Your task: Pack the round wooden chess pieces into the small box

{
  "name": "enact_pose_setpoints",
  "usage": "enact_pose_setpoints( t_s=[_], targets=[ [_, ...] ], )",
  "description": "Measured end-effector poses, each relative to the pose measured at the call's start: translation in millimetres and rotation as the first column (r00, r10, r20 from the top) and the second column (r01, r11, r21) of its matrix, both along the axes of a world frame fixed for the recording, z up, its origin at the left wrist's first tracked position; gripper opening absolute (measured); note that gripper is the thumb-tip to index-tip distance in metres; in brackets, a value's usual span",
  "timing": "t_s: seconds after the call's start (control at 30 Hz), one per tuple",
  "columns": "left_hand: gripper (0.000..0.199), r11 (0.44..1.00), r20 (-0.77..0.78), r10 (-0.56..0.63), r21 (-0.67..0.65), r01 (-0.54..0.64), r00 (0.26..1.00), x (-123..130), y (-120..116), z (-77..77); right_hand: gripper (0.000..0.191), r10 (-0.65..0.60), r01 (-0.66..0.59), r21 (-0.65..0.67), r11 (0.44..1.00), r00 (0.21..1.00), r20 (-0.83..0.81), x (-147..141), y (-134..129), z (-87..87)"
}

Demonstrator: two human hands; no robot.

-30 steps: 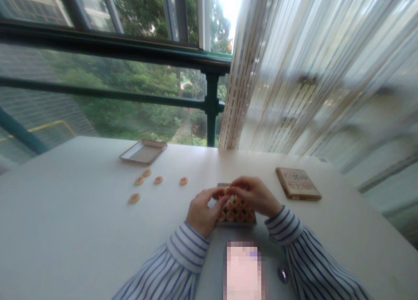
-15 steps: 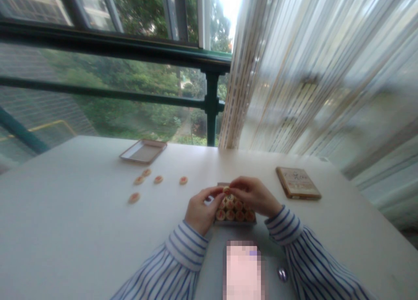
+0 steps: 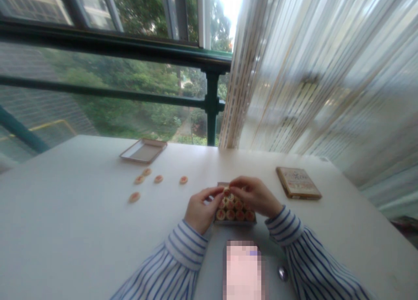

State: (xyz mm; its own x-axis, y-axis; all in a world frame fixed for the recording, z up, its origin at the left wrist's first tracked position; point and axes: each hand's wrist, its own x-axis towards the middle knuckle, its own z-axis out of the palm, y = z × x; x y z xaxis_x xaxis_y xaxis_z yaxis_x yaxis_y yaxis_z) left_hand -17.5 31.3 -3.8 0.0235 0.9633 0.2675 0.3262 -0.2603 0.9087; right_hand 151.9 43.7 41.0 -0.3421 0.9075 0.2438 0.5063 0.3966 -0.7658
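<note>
Over the far part of a shallow box, my left hand and my right hand meet with pinched fingers. Between their fingertips is one small round xiangqi piece, gripped from both sides. Below it, rows of round pale pieces with red characters fill the near part of the box. My fingers hide much of the box's far end. Several loose xiangqi pieces lie on the white table to the left, red markings upward.
An open shallow tray stands at the table's far left edge. A flat brown box with writing lies to the right. Close to me are a blurred-out phone-like object and a small shiny oval thing. Railing and curtain border the white table.
Both hands stay almost still over the box, with the piece between the fingertips tilted slightly. The loose pieces, tray and brown box have not moved.
</note>
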Motion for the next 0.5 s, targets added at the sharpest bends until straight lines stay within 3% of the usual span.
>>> enact_pose_setpoints(
  t_s=[0.5],
  targets=[
    [0.025,1.0,-0.009,-0.015,0.009,0.015,1.0,0.1,-1.5,-0.4,0.02,0.036,-0.037,-0.035,0.999,0.999,-0.028,0.6,0.7,-2.6]
  ],
)
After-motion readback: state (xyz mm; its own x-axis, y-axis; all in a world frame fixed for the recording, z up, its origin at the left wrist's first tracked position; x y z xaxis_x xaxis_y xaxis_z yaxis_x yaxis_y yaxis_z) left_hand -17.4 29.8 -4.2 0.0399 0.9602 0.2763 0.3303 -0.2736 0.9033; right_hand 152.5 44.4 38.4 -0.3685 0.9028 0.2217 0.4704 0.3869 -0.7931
